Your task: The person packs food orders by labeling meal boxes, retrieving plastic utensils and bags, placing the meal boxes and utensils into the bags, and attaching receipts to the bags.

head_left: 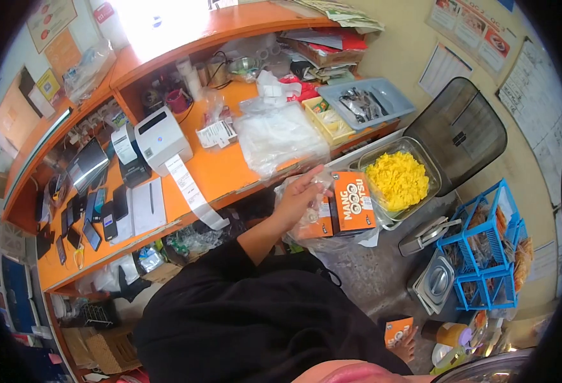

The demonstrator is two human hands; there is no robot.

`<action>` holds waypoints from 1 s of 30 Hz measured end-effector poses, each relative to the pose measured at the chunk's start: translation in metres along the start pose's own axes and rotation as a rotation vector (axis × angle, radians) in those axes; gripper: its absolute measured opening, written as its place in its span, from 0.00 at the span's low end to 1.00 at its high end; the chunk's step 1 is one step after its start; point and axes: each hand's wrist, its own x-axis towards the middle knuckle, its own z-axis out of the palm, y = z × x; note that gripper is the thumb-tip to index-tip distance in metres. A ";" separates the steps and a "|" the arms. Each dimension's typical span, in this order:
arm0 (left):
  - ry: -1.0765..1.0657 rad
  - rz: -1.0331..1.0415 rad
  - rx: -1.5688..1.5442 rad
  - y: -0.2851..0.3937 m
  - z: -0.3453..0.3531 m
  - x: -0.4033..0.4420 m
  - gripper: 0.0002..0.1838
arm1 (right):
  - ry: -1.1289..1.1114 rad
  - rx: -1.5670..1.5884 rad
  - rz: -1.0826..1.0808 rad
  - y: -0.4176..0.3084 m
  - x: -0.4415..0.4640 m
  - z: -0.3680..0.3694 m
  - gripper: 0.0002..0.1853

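Note:
My left hand [303, 195] is closed on the gathered top of a clear plastic bag [306, 220]. Orange and black boxes [352, 201] with "MANG KATSU" lettering are in or against the bag, beside a glass container [434, 188] of yellow shredded food [397, 180]. Low at the right, my right hand [405, 345] is wrapped round the side of another orange box [398, 332], partly hidden by my body.
An orange counter [227, 169] carries a label printer [162, 134], several phones [109, 220], stacked plastic bags [278, 137] and a grey-blue cutlery tray [373, 105]. Blue racks [479, 242], a steel container [437, 281] and a dark lid [469, 134] stand at the right.

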 end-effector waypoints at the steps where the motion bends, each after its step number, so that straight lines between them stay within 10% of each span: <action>1: 0.020 -0.004 0.043 0.001 -0.005 -0.002 0.26 | 0.034 0.042 -0.052 -0.005 -0.004 0.008 0.74; 8: 0.162 -0.046 -0.031 0.021 -0.018 -0.019 0.24 | 0.196 0.551 -0.629 -0.050 -0.020 -0.007 0.57; 10: 0.135 -0.088 0.003 0.026 -0.018 -0.025 0.26 | -0.373 1.455 -0.502 -0.090 -0.030 -0.049 0.57; 12: 0.098 -0.068 0.014 0.014 -0.028 -0.027 0.27 | -0.504 1.558 -0.592 -0.130 -0.036 -0.096 0.56; 16: 0.169 0.104 -0.060 0.002 -0.021 -0.034 0.29 | -0.039 1.047 -1.036 -0.208 -0.018 -0.163 0.53; 19: 0.231 0.189 -0.046 0.011 -0.031 -0.028 0.31 | -0.374 0.807 -1.244 -0.301 -0.020 -0.194 0.53; 22: 0.207 0.175 0.089 0.019 -0.039 -0.034 0.32 | -0.501 0.543 -1.152 -0.362 -0.025 -0.187 0.54; 30: -0.190 -0.043 0.056 0.000 -0.032 -0.059 0.25 | 0.131 0.186 -0.878 -0.417 -0.078 -0.179 0.48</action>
